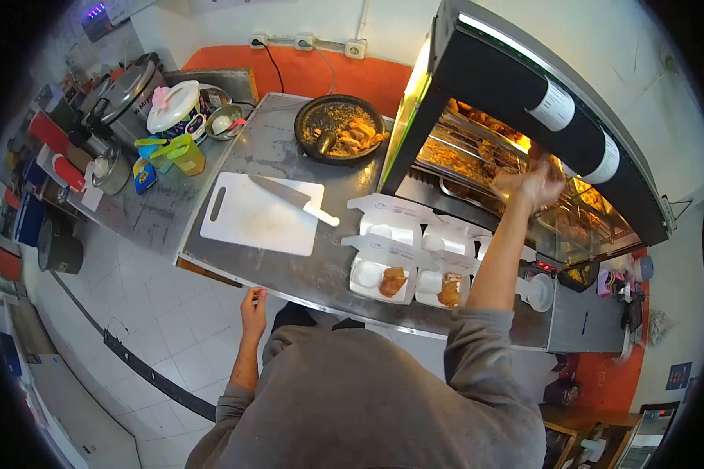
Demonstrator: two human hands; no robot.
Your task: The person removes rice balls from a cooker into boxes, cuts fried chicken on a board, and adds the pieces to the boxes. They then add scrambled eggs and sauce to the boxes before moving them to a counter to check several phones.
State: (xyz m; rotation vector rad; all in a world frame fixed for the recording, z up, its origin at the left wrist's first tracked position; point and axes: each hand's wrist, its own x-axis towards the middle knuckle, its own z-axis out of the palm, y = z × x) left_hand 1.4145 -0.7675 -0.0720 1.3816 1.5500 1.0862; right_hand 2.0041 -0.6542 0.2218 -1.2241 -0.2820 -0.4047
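Note:
My right hand (541,187) is raised at the opening of the lit food warmer (485,82); its fingers are smeared by motion, and what they hold, if anything, cannot be made out. Fried pieces lie on trays (465,156) inside. Below my right forearm, open white boxes (381,275) stand on the metal counter (289,283); two of them hold a white round portion and a brown fried piece (393,281). My left hand (253,303) hangs by the counter's front edge, fingers curled together, with nothing visible in them.
A knife (289,197) lies on the white cutting board (262,223). Behind it is a black stone mortar (339,129) with food and a pestle. Pots, a white-lidded container (174,105) and a green cup (186,155) stand at the left. White lids or bowls (536,292) sit at the right.

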